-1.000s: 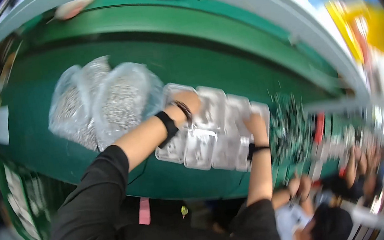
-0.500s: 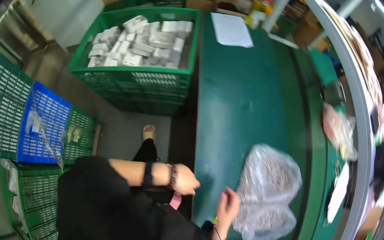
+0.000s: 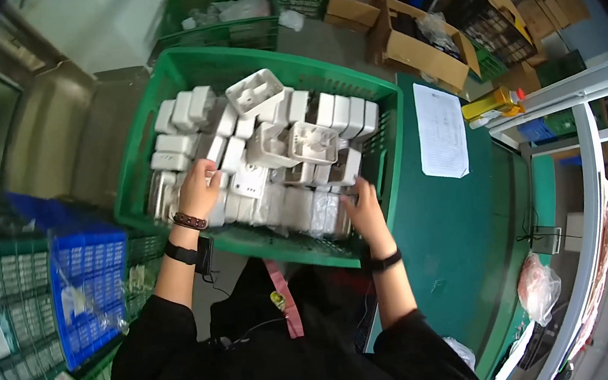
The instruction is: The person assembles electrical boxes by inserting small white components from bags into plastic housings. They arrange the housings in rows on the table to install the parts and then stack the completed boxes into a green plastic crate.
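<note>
A large green crate (image 3: pixel 156 94) stands before me, filled with white plastic housings (image 3: pixel 298 206). Some housings lie with their hollow side up, like the white housing (image 3: pixel 256 93) on top of the pile. My left hand (image 3: pixel 200 193) reaches over the crate's left front part, fingers apart beside the white pieces, holding nothing I can see. Over the right front corner is my right hand (image 3: pixel 367 212), its fingers spread and nearest to the housings and the crate's side wall. Whether either hand touches a piece is hard to make out.
A green workbench (image 3: pixel 455 247) runs along the right, with a printed sheet (image 3: pixel 441 130) and a yellow bottle (image 3: pixel 492 104) at its far end. Blue crates (image 3: pixel 93 292) and green crates stand at left. Cardboard boxes (image 3: pixel 415 47) lie behind. A grey metal frame (image 3: pixel 595 215) borders the bench.
I have turned from the bench toward the crate, which now fills the middle of the view. Both hands have moved from beside the bagged parts to over the white housings.
</note>
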{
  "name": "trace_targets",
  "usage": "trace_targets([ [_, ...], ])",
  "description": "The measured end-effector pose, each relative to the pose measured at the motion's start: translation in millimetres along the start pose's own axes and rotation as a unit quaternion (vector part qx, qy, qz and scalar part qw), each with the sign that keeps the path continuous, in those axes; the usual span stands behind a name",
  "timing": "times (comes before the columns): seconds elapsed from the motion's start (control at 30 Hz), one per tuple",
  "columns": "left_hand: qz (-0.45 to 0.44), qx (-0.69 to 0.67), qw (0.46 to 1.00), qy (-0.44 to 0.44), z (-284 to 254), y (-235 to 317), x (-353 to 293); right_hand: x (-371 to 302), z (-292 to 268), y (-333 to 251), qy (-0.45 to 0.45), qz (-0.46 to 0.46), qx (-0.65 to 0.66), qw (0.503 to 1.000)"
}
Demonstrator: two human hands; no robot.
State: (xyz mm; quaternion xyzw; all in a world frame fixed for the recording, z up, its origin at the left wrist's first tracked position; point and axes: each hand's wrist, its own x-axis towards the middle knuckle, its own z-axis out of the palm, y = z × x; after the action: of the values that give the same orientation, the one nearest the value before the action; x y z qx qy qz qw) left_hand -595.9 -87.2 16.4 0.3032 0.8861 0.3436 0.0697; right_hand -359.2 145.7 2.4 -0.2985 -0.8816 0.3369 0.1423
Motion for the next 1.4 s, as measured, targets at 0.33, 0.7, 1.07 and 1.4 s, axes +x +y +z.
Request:
trace_targets([
  [0.33,0.096,-0.134,0.985,-0.047,201,103,130,159,47,129,0.188,0.111,-0.129,0.967],
  [0.7,-0.218,-0.219,0.928,-0.207,275,74,213,196,48,144,0.119,0.283,0.275,0.911],
  [1.07,-0.16,-0.323,0.878,-0.316,211,90,210,183,16,90,0.147,0.18,0.238,0.943],
  [1.4,0.408,-0.318,0.817,-0.255,49,308,66,-77,-160,-36,0.408,0.022,0.401,0.82],
])
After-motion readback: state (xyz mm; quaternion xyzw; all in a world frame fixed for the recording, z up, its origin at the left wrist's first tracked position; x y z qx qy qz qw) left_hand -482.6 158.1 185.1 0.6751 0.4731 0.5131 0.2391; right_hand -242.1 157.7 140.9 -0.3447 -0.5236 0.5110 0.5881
